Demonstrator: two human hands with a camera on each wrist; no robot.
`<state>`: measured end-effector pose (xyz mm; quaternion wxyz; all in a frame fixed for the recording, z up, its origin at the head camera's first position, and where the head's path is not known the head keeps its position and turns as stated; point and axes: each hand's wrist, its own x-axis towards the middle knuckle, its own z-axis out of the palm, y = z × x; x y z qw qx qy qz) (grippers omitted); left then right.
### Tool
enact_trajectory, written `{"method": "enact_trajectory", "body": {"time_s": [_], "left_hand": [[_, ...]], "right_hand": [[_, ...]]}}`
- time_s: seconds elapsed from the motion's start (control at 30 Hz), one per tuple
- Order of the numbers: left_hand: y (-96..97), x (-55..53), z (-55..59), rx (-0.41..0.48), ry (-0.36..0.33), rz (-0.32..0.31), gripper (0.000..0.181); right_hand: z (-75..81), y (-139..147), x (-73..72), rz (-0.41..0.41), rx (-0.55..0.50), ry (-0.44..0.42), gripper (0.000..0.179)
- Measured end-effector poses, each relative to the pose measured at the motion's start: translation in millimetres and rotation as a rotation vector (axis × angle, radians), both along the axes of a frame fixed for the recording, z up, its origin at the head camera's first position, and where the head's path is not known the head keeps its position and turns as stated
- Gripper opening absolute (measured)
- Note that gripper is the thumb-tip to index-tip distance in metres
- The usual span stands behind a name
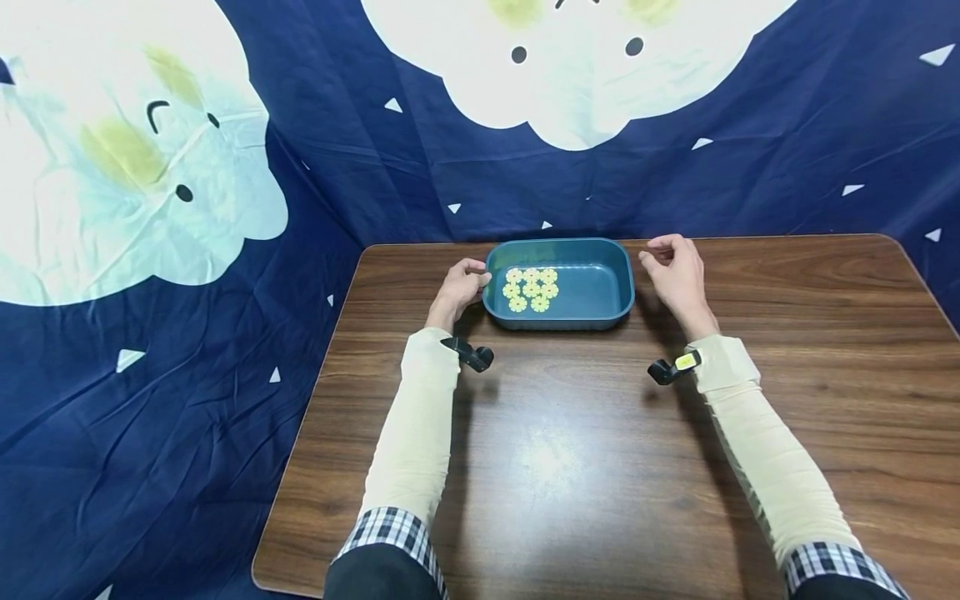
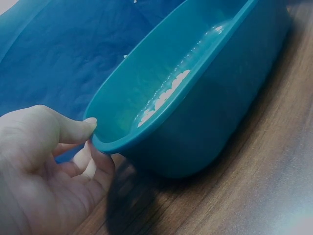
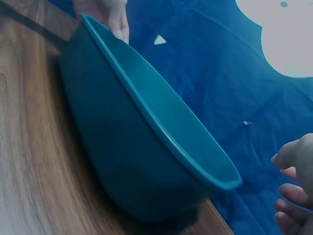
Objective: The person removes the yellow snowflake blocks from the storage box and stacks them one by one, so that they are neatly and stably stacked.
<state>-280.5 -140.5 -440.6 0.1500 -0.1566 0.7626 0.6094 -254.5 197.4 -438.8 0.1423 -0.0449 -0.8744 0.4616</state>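
A dark teal plastic tub [image 1: 592,287], rounded at the corners, stands near the back edge of the table. Inside it, towards the left end, lie several small yellow flower-shaped pieces [image 1: 531,290]. My left hand [image 1: 459,289] pinches the tub's left rim; the left wrist view shows the thumb [image 2: 83,129] over the lip and fingers curled beneath it. Beyond the opposite end, my right hand [image 1: 678,275] hovers apart from the tub with loosely bent fingers. Between its thumb and fingertips [image 3: 281,159] nothing is held in the right wrist view.
The wood-grain table [image 1: 555,450] carries the tub. Behind and to the left hangs a dark blue cloth [image 1: 322,125] printed with white clouds and triangles. A small black camera [image 1: 476,357] is strapped to the left wrist, another [image 1: 663,371] to the right.
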Motion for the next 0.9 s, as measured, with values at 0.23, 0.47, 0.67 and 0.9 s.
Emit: {"method": "enact_trajectory", "body": {"time_s": [0.23,0.47,0.67,0.9], "left_hand": [[0.0,-0.7,-0.2,-0.003,-0.006,0.004,0.027],[0.4,-0.5,0.5,-0.012,-0.006,0.005,0.027],[0.2,-0.1,1.6,-0.015,-0.002,0.007,0.026],[1.8,2.2,3.1,-0.01,0.006,0.007,0.027]], "right_hand": [[-0.1,-19.7,-2.2,0.075,-0.041,0.031,0.03],[-1.9,-39.4,-3.5,0.122,-0.062,0.041,0.032],[-5.5,-56.6,-3.1,0.188,-0.08,0.051,0.033],[-10.6,-72.1,-0.4,0.239,-0.084,0.044,0.033]]}}
